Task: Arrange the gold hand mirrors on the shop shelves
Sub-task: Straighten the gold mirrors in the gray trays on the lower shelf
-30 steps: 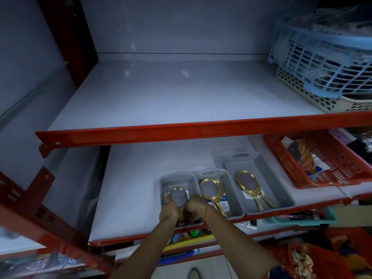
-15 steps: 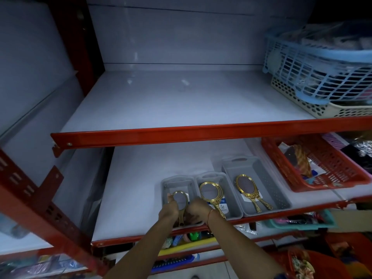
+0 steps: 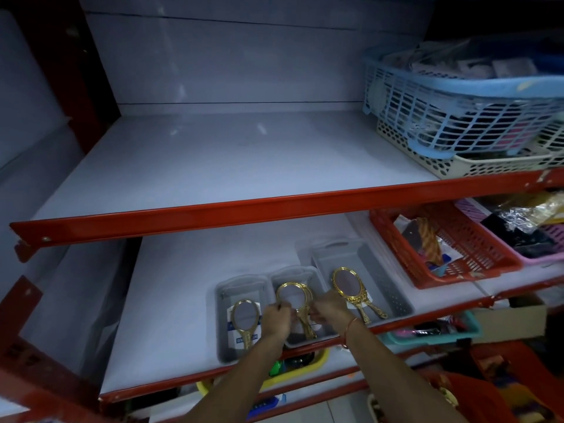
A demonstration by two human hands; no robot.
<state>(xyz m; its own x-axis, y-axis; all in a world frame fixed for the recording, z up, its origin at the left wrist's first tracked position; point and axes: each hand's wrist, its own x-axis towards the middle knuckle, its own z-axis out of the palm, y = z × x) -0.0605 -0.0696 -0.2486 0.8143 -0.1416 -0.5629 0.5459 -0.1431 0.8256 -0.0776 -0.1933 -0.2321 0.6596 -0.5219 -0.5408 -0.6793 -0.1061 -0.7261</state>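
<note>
Three grey trays sit side by side on the lower shelf. The left tray point(image 3: 224, 300) holds one small gold hand mirror point(image 3: 245, 315) lying free. In the middle tray point(image 3: 293, 273) lie two stacked gold mirrors point(image 3: 292, 296). My left hand point(image 3: 276, 319) and my right hand point(image 3: 328, 309) are both closed on these mirrors at the necks, one from each side. The larger right tray point(image 3: 375, 270) carries two more gold mirrors point(image 3: 348, 283), untouched.
The upper white shelf point(image 3: 229, 163) has a red front rail point(image 3: 244, 209) overhanging the trays. A blue basket point(image 3: 451, 117) on a cream one stands at its right. A red basket point(image 3: 457, 254) and a pink one flank the trays on the right. Goods fill lower shelves.
Both hands have let go of the small mirror in the left tray and shifted right to the mirrors in the middle tray. The camera has moved closer.
</note>
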